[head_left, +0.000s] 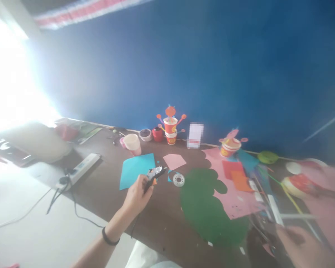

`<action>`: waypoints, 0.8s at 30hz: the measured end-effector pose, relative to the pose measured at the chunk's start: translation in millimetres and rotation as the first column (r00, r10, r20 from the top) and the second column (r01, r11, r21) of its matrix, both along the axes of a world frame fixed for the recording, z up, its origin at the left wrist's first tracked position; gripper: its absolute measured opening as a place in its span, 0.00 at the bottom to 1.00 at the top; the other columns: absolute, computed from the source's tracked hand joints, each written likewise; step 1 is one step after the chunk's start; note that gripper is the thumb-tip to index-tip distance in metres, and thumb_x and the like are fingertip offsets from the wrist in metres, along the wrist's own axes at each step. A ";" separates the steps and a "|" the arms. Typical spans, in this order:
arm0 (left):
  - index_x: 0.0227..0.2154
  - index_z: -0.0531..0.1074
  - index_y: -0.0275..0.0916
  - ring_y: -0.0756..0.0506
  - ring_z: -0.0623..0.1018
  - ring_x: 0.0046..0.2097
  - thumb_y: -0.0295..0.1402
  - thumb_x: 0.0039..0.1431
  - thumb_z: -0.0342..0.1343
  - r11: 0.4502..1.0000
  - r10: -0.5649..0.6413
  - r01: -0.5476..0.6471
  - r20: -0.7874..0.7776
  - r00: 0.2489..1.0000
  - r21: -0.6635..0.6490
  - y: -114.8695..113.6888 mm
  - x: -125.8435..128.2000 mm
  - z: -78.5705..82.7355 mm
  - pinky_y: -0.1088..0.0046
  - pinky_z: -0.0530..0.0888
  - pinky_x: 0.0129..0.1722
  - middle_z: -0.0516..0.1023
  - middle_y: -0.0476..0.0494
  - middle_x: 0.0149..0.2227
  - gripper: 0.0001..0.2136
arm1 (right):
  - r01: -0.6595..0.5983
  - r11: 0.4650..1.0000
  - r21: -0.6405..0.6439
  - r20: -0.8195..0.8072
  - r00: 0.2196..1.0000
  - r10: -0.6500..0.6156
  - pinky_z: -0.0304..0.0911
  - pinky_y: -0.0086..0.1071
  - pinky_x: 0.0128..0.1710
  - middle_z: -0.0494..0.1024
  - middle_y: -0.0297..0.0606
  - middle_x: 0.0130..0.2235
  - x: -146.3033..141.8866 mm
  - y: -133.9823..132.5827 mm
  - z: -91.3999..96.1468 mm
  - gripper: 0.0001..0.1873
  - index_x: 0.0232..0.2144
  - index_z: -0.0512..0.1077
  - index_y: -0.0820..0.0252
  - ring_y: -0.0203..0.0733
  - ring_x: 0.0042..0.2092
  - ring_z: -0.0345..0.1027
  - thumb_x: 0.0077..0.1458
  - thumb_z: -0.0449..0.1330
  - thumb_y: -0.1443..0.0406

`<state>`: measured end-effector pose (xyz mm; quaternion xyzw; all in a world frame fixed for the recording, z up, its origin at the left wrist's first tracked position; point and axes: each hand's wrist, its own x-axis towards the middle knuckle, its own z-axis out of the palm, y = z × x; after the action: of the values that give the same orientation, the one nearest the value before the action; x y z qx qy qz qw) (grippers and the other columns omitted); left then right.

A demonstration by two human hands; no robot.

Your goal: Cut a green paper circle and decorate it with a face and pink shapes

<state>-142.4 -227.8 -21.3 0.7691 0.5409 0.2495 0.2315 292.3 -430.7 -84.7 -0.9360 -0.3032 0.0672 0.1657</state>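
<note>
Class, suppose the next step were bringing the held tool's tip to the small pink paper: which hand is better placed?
Left hand, probably: it holds the tool close to the small pink paper; the blurred right hand is farther away.

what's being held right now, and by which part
The left grip holds what looks like a glue gun by its dark handle. The right grip is blurred; whether it holds anything cannot be told.
</note>
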 end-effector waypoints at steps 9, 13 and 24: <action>0.38 0.57 0.43 0.50 0.72 0.25 0.38 0.55 0.49 0.979 0.169 -0.154 -0.107 0.980 0.135 13.9 -13.5 11.0 0.75 0.66 0.27 0.71 0.52 0.30 0.10 | -0.710 0.698 0.093 -0.005 0.701 0.713 0.59 0.29 0.31 0.77 0.37 0.30 -228.8 146.0 52.5 0.08 0.28 0.68 0.56 0.41 0.33 0.72 0.56 0.52 0.61; 0.39 0.57 0.42 0.49 0.72 0.25 0.38 0.56 0.48 0.976 0.181 -0.161 -0.132 0.975 0.148 18.6 -13.1 4.9 0.74 0.66 0.27 0.72 0.51 0.31 0.10 | -0.739 0.671 0.060 0.029 0.673 0.739 0.60 0.31 0.34 0.77 0.44 0.33 -280.3 201.6 52.8 0.07 0.31 0.69 0.61 0.45 0.38 0.73 0.55 0.54 0.63; 0.42 0.58 0.41 0.44 0.76 0.35 0.33 0.57 0.49 0.983 0.145 -0.110 -0.260 0.955 0.145 27.2 0.6 -25.8 0.72 0.65 0.30 0.74 0.46 0.36 0.10 | -0.768 0.640 0.015 0.033 0.640 0.768 0.63 0.34 0.31 0.78 0.45 0.32 -306.9 184.4 29.5 0.12 0.38 0.67 0.63 0.49 0.35 0.75 0.57 0.54 0.60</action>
<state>-141.8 -200.7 -47.1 0.7727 0.5986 0.1916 0.0889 -14.6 -246.4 -55.2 -0.7173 -0.6744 0.1157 0.1311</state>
